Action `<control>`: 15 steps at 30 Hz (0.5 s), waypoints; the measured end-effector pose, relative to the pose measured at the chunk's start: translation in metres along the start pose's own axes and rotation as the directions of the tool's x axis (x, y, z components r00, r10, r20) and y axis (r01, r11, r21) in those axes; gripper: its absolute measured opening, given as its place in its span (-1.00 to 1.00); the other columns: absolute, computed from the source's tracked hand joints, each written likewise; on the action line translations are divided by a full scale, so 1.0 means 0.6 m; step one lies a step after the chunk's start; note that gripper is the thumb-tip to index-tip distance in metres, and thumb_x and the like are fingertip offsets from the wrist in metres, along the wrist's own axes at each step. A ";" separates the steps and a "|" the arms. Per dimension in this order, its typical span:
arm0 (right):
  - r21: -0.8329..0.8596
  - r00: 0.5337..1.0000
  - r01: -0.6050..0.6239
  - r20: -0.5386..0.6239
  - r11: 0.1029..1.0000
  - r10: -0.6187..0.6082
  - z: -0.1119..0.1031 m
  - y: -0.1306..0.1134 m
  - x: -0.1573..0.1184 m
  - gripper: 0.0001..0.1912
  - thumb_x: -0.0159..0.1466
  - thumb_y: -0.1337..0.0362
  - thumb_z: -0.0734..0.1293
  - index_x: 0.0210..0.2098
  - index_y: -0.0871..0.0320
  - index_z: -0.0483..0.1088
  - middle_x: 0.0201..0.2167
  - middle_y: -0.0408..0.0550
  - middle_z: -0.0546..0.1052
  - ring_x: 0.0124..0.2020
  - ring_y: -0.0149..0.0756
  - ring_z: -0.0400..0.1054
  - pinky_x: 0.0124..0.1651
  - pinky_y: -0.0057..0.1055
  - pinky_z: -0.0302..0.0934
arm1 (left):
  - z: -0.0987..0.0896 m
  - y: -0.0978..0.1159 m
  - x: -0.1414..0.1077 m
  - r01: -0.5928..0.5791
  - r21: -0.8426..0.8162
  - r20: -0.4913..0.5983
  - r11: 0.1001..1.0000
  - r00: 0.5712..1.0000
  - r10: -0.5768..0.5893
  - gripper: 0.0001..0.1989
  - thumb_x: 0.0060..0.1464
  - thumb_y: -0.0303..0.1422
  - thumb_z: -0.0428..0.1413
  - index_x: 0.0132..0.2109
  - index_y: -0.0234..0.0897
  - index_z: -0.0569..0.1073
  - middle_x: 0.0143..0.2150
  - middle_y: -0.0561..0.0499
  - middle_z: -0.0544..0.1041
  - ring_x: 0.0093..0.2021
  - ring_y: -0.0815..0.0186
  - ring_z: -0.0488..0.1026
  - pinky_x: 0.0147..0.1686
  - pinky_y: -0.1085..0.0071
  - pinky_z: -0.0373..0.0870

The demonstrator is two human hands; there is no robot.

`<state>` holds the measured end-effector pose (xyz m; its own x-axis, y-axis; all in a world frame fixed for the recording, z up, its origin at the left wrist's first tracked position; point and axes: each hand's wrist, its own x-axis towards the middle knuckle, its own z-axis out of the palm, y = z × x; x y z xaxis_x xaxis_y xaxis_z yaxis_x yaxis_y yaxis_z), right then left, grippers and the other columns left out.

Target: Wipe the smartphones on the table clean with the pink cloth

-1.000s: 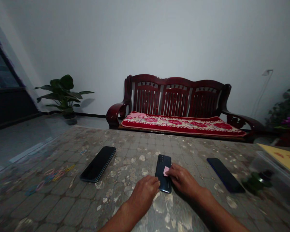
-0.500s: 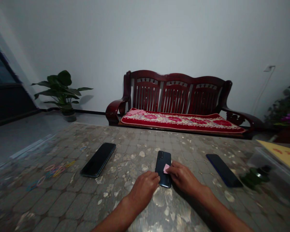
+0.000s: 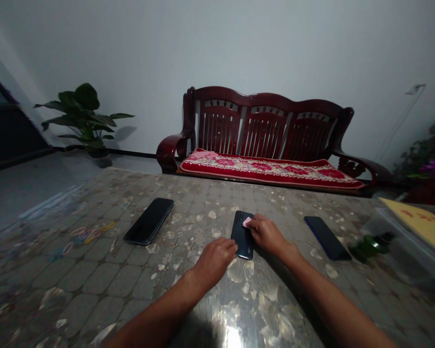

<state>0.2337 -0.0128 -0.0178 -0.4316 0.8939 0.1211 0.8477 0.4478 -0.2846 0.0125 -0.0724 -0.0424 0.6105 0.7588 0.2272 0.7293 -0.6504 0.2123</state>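
A dark phone (image 3: 243, 244) lies back up on the patterned tabletop, its camera block at the far end. Pinched in my right hand (image 3: 268, 234) is a small pink piece (image 3: 247, 222), which rests on the phone's upper part beside the cameras. My left hand (image 3: 216, 258) has its fingers together, with the fingertips against the phone's left edge. To the left lies a black phone (image 3: 150, 221) with its dark face up. Another dark phone (image 3: 326, 238) lies at the right.
Colourful rubber bands (image 3: 85, 235) are scattered at the left. At the right stand a green bottle (image 3: 366, 247) and a clear plastic box (image 3: 402, 241) with a yellow sheet (image 3: 418, 220) on top. Beyond the table is a wooden bench (image 3: 263, 125).
My right hand has slid the pink piece up the phone's back, from the middle towards the cameras. My left hand stays at the left edge. The whole view has shifted slightly.
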 end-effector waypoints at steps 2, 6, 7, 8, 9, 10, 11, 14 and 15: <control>-0.002 1.000 -0.012 -0.001 1.000 0.012 0.002 -0.001 -0.012 -0.67 0.33 0.45 0.24 -0.07 0.15 0.60 -0.20 0.02 0.53 -0.20 -0.28 0.41 -0.15 -0.46 0.18 | -0.002 0.000 0.001 -0.007 0.003 0.012 1.000 1.000 0.007 -0.90 0.27 -0.46 0.16 -0.13 -0.29 0.58 -0.09 -0.11 0.64 -0.06 0.15 0.56 -0.02 0.26 0.51; -0.078 0.989 -0.147 -0.023 0.986 0.146 0.000 0.006 0.005 -0.67 0.38 0.40 0.21 -0.06 0.15 0.60 -0.20 0.04 0.55 -0.20 -0.25 0.43 -0.17 -0.45 0.17 | 0.000 -0.001 0.002 -0.025 -0.001 0.006 1.000 1.000 0.025 -0.89 0.28 -0.47 0.14 -0.12 -0.30 0.58 -0.09 -0.12 0.63 -0.07 0.16 0.56 -0.02 0.26 0.51; -0.097 0.984 -0.178 -0.032 0.979 0.175 -0.001 0.007 0.016 -0.67 0.39 0.38 0.21 -0.05 0.15 0.60 -0.19 0.05 0.55 -0.20 -0.24 0.43 -0.16 -0.44 0.17 | 0.000 -0.001 0.002 -0.025 -0.006 0.001 1.000 1.000 0.025 -0.88 0.29 -0.47 0.14 -0.12 -0.30 0.58 -0.10 -0.12 0.63 -0.07 0.17 0.56 -0.03 0.26 0.51; -0.113 0.980 -0.199 -0.037 0.973 0.196 -0.002 0.007 0.027 -0.66 0.40 0.38 0.20 -0.05 0.15 0.60 -0.18 0.06 0.56 -0.19 -0.24 0.44 -0.16 -0.44 0.18 | 0.000 -0.001 0.002 -0.022 -0.012 -0.003 1.000 1.000 0.022 -0.88 0.29 -0.47 0.13 -0.12 -0.30 0.59 -0.10 -0.13 0.63 -0.08 0.17 0.56 -0.03 0.27 0.50; -0.126 0.978 -0.209 -0.039 0.970 0.205 -0.002 0.006 0.038 -0.66 0.41 0.37 0.19 -0.04 0.15 0.60 -0.17 0.08 0.56 -0.18 -0.23 0.44 -0.15 -0.43 0.18 | 0.000 -0.001 0.001 -0.020 -0.019 -0.005 1.000 1.000 0.020 -0.87 0.30 -0.47 0.13 -0.12 -0.30 0.59 -0.10 -0.12 0.63 -0.08 0.17 0.56 -0.04 0.27 0.50; -0.138 0.978 -0.207 -0.035 0.969 0.204 -0.002 0.004 0.047 -0.65 0.41 0.37 0.19 -0.04 0.15 0.60 -0.15 0.09 0.56 -0.18 -0.23 0.45 -0.15 -0.43 0.18 | 0.000 -0.002 0.001 -0.017 -0.025 -0.004 1.000 1.000 0.017 -0.87 0.30 -0.47 0.12 -0.12 -0.30 0.59 -0.10 -0.12 0.63 -0.08 0.17 0.56 -0.04 0.27 0.50; -0.145 0.981 -0.192 -0.024 0.971 0.191 -0.002 0.001 0.053 -0.65 0.40 0.38 0.18 -0.04 0.16 0.60 -0.14 0.09 0.56 -0.17 -0.22 0.45 -0.15 -0.44 0.18 | -0.001 -0.002 0.001 -0.016 -0.029 0.000 0.999 1.000 0.016 -0.86 0.30 -0.47 0.12 -0.11 -0.30 0.59 -0.10 -0.12 0.63 -0.07 0.17 0.56 -0.03 0.28 0.49; -0.141 0.993 -0.111 0.027 0.984 0.116 -0.002 -0.005 0.061 -0.65 0.38 0.40 0.20 -0.01 0.15 0.59 -0.12 0.09 0.57 -0.13 -0.23 0.45 -0.12 -0.46 0.19 | -0.003 -0.001 0.001 -0.013 -0.025 0.019 1.000 1.000 0.014 -0.84 0.30 -0.49 0.11 -0.08 -0.30 0.59 -0.08 -0.12 0.62 -0.06 0.16 0.55 -0.02 0.28 0.49; -0.140 0.994 -0.097 0.041 0.985 0.104 -0.003 -0.006 0.061 -0.64 0.36 0.40 0.21 0.01 0.14 0.58 -0.11 0.08 0.57 -0.12 -0.23 0.45 -0.11 -0.46 0.19 | -0.003 -0.001 0.002 -0.013 -0.017 0.030 1.000 0.999 0.014 -0.84 0.30 -0.49 0.11 -0.08 -0.31 0.59 -0.07 -0.12 0.62 -0.05 0.15 0.55 -0.02 0.27 0.49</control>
<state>0.2156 0.0184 -0.0107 -0.3533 0.9341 0.0519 0.9204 0.3570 -0.1593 0.0120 -0.0713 -0.0404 0.6295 0.7505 0.2012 0.7159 -0.6609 0.2251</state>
